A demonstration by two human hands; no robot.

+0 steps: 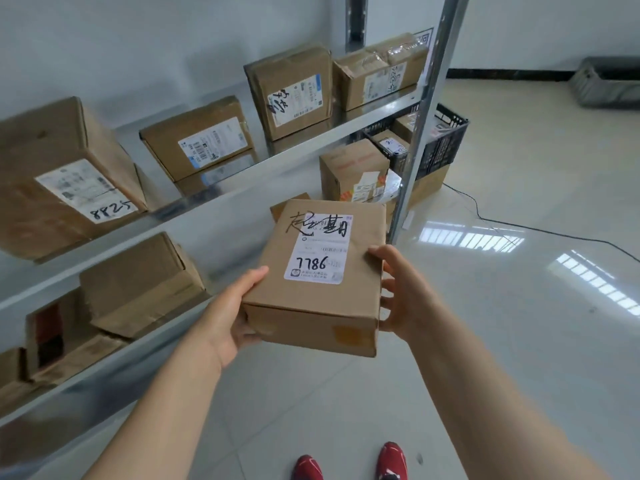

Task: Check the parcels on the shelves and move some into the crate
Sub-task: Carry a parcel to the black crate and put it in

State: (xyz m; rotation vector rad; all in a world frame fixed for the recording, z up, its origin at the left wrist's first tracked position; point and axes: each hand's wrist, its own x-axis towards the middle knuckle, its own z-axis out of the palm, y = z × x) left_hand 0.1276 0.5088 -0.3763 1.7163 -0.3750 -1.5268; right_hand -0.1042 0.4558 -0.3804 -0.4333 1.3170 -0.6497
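Right now I have the parcel (311, 271) in both hands, in the air at about 12 o'clock from my body, off the shelves (214, 199) and well short of the crate (446, 143). Its label (318, 251) faces up, with 7786 handwritten on it.

My left hand (232, 317) is clamped on the near left corner, thumb on top and fingers underneath. My right hand (398, 292) pinches the right edge with the thumb on top, but the fingers (389, 282) look loosely curled along the side wall, so I judge that grip the weaker one.

The crate sits on the floor at about 1 o'clock, beyond the metal post (419, 133) of the rack, and it already has boxes in it.

The risks as I see them:
- The parcel could tip off to the right if the loose fingers do not firm up.
- Its far corner could clip the post on a straight swing towards the crate.
- A cable (519, 226) trails over the glossy floor at 2 o'clock, and a foot could snag it.
- With the crate partly full, the parcel may land tilted on the boxes.
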